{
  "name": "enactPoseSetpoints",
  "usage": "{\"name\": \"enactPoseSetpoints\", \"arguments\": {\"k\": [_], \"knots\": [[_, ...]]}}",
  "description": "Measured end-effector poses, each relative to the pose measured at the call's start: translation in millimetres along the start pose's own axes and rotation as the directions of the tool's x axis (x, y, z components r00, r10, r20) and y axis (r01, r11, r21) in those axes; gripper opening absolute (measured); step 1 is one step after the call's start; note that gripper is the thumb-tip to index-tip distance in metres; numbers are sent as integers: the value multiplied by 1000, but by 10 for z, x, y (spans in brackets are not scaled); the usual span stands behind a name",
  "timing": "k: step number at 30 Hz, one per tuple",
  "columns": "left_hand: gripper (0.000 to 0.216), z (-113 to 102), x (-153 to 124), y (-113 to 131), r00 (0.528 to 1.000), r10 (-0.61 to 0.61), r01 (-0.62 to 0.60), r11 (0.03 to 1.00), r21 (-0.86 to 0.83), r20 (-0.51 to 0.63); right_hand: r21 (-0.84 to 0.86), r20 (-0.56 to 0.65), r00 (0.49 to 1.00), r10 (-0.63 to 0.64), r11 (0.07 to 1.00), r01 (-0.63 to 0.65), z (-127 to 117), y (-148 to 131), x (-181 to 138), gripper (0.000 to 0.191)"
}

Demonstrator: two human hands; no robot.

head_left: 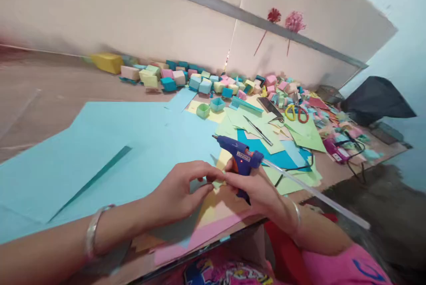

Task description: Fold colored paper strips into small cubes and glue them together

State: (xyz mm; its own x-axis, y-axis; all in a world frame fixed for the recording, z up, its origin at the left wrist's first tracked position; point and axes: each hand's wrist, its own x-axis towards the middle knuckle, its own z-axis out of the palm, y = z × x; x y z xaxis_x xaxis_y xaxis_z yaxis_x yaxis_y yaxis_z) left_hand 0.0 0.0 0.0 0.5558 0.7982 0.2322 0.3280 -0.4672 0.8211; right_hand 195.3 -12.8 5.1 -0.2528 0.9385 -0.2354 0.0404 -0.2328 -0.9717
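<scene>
A blue glue gun [244, 165], with a red light on its side, is gripped in my right hand [256, 185]. Its nozzle points to the left, and a long clear glue stick [319, 194] sticks out of its back end. My left hand [186, 187] is closed in a pinch on a small pale green paper piece [218, 184], mostly hidden by the fingers. The thumb of my right hand reaches the same spot, touching or nearly touching the left fingertips. Under both hands lie yellow and pink paper sheets [213, 236].
Large light blue sheets [133, 121] cover the left. Folded paper boxes [199, 83] line the wall. A green open box [203, 110], a pen [258, 130], scissors with yellow and red handles [302, 115] and a dark phone [270, 107] lie beyond. A black cable [296, 169] runs right.
</scene>
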Motion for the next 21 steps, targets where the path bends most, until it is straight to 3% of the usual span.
{"name": "enactPoseSetpoints", "arguments": {"k": [12,17,21], "knots": [[20,-23,54,76,966,-254,257,958,-128,40,-5,19,1000,8,1000,-8,-12,30,32,17],[17,5,60,16,960,-279,280,955,-103,22,-173,4,999,-45,984,44,-16,-29,-25,9],[16,18,45,-19,961,-277,278,953,-118,22,-309,-5,995,-95,947,89,-30,-70,-69,14]]}}
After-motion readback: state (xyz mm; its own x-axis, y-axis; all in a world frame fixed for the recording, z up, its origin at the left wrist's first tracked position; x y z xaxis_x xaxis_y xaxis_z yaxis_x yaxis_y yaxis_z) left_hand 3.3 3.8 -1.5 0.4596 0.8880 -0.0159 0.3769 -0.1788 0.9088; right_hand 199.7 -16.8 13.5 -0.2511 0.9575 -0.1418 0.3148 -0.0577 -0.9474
